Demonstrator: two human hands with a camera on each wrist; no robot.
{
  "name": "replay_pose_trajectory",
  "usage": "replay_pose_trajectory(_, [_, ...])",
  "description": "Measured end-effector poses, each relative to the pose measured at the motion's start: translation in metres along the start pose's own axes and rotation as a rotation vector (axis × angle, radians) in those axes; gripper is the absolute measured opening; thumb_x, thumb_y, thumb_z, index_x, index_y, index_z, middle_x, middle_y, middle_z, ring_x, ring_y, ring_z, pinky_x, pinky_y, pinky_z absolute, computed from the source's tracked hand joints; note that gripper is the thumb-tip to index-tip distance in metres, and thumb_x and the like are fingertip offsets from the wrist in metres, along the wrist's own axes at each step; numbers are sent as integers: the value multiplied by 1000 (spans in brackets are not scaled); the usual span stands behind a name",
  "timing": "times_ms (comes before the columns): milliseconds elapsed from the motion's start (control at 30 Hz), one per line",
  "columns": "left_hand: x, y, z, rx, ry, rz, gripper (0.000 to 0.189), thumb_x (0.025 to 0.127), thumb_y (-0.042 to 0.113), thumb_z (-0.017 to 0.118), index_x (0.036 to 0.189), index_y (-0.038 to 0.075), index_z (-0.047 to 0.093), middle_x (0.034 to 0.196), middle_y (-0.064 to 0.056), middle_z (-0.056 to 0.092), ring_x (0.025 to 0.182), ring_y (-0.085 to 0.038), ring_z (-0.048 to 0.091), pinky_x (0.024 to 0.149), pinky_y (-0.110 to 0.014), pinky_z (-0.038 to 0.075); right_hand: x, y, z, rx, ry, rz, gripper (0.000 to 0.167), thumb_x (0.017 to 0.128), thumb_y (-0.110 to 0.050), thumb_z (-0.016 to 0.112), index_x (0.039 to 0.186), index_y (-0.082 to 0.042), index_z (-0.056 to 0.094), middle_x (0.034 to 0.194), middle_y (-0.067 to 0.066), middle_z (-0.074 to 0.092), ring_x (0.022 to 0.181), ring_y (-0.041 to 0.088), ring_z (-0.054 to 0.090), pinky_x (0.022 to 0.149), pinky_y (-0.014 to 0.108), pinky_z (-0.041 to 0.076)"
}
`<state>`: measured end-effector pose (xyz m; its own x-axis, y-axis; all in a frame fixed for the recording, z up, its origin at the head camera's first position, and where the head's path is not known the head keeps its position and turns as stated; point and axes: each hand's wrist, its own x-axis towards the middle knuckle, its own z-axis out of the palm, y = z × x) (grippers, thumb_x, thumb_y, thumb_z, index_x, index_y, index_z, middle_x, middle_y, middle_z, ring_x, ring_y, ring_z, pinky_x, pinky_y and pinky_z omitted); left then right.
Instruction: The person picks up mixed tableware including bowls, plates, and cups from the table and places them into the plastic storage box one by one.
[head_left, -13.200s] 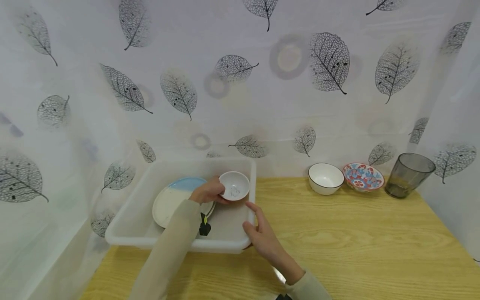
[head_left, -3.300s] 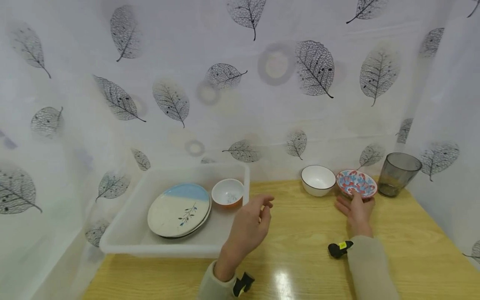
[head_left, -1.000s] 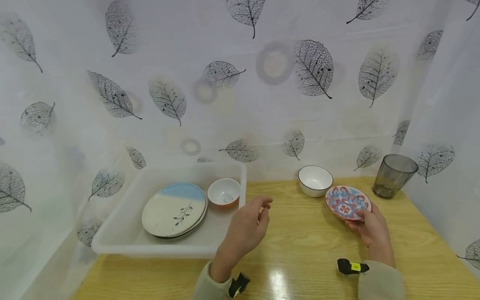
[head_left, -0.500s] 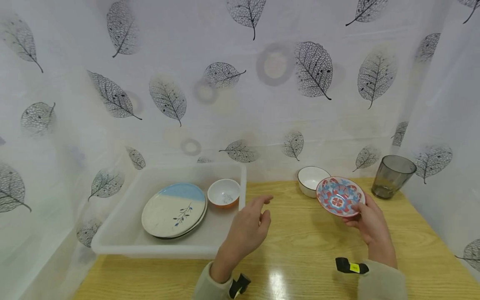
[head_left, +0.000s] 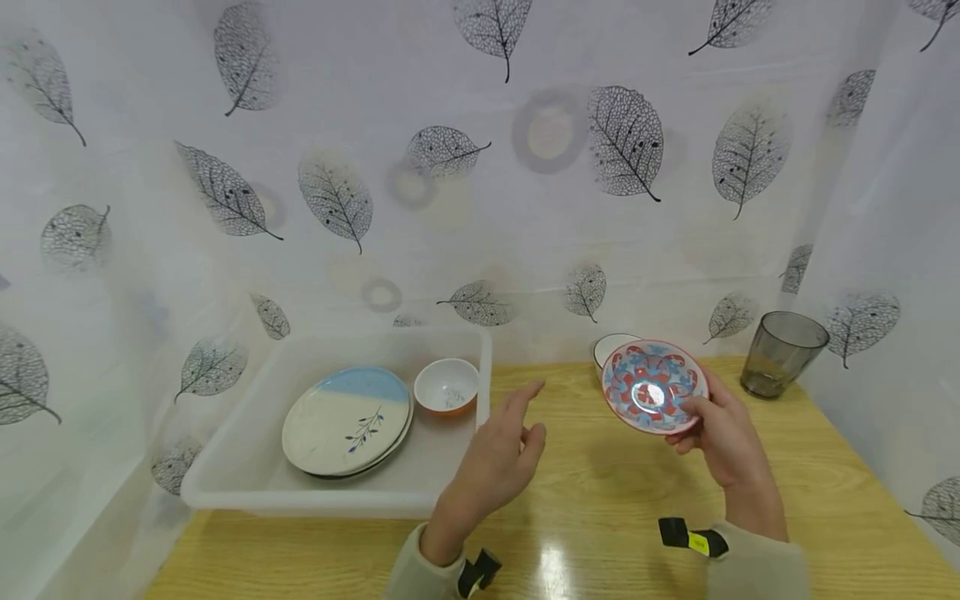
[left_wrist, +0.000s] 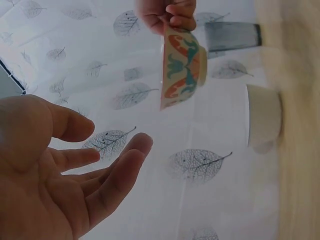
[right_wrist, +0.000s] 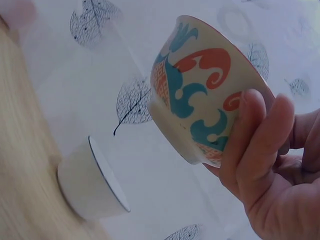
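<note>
One red-and-blue patterned bowl [head_left: 651, 387] is pinched by the right hand [head_left: 727, 437], thumb [head_left: 699, 407] inside, in my head view, hangs beyond the left hand [left_wrist: 60, 175], fingers [left_wrist: 116, 192] loosely parted, in my left-wrist view, and meets fingertips [right_wrist: 253, 104] along its outer wall in my right-wrist view.

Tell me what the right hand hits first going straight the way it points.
Past the patterned bowl in the right hand, probably the white bowl, partly hidden behind it in the head view. Depth is unclear; the hand might pass above.
</note>
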<state>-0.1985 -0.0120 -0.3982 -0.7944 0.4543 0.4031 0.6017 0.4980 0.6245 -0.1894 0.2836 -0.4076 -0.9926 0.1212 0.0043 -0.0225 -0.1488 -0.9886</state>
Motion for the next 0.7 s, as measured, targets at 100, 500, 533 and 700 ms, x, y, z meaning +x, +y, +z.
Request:
replay_pose_trajectory(100, [0, 0, 0, -54, -27, -9, 54, 102, 15, 50, 153, 12, 34, 146, -13, 46, 83, -5, 62, 65, -19, 50, -4, -5, 8, -27, -29, -23, 64, 103, -2, 36, 159, -5, 6, 81, 0, 69, 48, 13, 63, 42, 23, 50])
replay_pose_trajectory(500, [0, 4, -1, -257, -102, -25, 59, 106, 30, 45, 158, 14, 22, 155, -10, 35, 84, -3, 63, 69, -22, 52, -18, -14, 32, -83, -158, -108, 63, 100, 3, 39, 157, 2, 11, 82, 6, 69, 46, 17, 62, 39, 27, 50])
replay_pose_trajectory(533, [0, 3, -1, -265, -104, -23, 59, 106, 31, 45, 158, 14, 22, 156, -10, 35, 85, -4, 63, 69, -22, 52, -19, -15, 34, -89, -167, -111, 63, 100, 3, 39, 157, 3, 12, 81, 7, 68, 46, 17, 62, 39, 27, 50])
replay_pose_trajectory(700, [-1, 3, -2, -348, -132, -26, 60, 106, 31, 45, 159, 17, 19, 159, -4, 31, 85, -8, 65, 64, -24, 56, -22, -16, 40, -111, -222, -132, 61, 100, 3, 41, 156, 5, 16, 78, 11, 68, 45, 18, 61, 38, 28, 49])
